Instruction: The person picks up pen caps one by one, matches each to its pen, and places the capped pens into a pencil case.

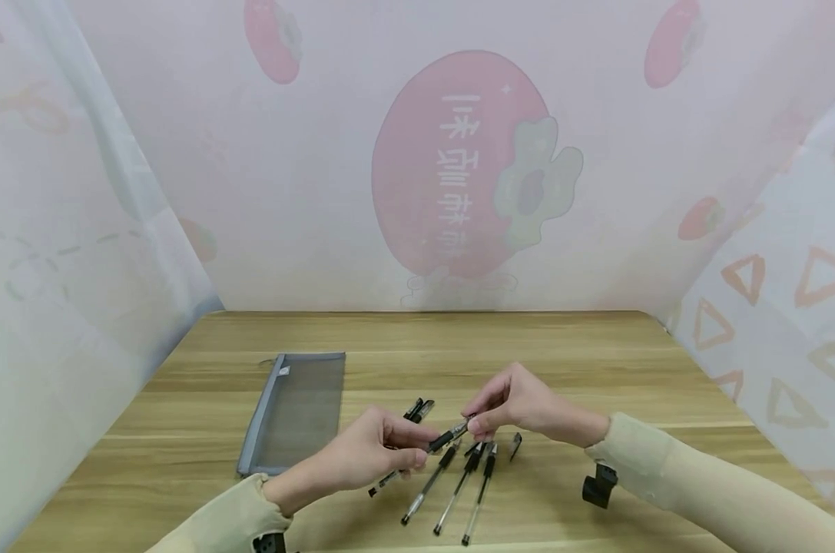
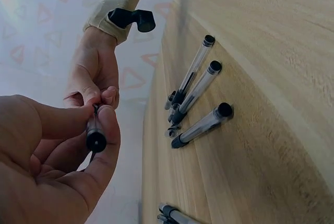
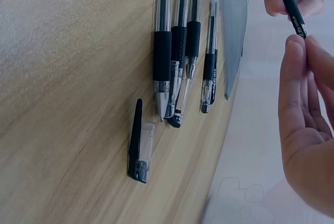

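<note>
In the head view my left hand [image 1: 369, 453] grips a clear-barrelled gel pen [image 1: 443, 441] with a black grip, above the table. At the pen's other end, the thumb and fingers of my right hand [image 1: 521, 403] pinch it; those fingertips hide the tip, so whether a cap sits there I cannot tell. The pen's black end plug [image 2: 96, 141] points at the left wrist camera. Beneath the hands lie several pens, among them an uncapped pen [image 3: 162, 51] with its metal tip showing. A loose pen cap [image 3: 140, 153] rests apart on the wood.
A grey mesh zip pouch [image 1: 306, 415] lies flat to the left of the hands. Beyond the left hand are two black pen ends [image 1: 419, 410] side by side. The wooden table [image 1: 562, 338] meets printed cloth walls at its back and sides.
</note>
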The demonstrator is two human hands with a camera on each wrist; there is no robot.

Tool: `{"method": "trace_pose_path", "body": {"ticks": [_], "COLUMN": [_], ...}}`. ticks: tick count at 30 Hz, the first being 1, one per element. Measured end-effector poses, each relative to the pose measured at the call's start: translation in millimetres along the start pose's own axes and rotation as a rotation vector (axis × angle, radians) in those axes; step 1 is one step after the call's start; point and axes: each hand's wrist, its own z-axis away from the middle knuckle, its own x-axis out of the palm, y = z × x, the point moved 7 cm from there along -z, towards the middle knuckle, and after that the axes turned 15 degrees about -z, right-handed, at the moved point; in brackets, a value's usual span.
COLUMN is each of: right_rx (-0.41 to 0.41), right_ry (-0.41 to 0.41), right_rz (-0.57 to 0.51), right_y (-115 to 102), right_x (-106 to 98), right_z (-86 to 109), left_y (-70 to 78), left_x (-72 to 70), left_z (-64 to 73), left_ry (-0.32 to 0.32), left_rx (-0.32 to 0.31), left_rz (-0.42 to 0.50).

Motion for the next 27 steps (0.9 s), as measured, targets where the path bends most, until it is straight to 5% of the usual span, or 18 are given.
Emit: {"method": "trace_pose_path", "body": {"ticks": [27], "right_rx": [-0.046], "right_ry": [-0.057], "right_rz": [-0.015], "right_y": [-6.3], "right_x": [-0.9], "right_z": [-1.6], "left_y": [3.3], "left_x": [3.2], "left_z": [-8.3], "left_ry": [0.040], "left_rx": [0.024], "left_rz": [0.003]}}
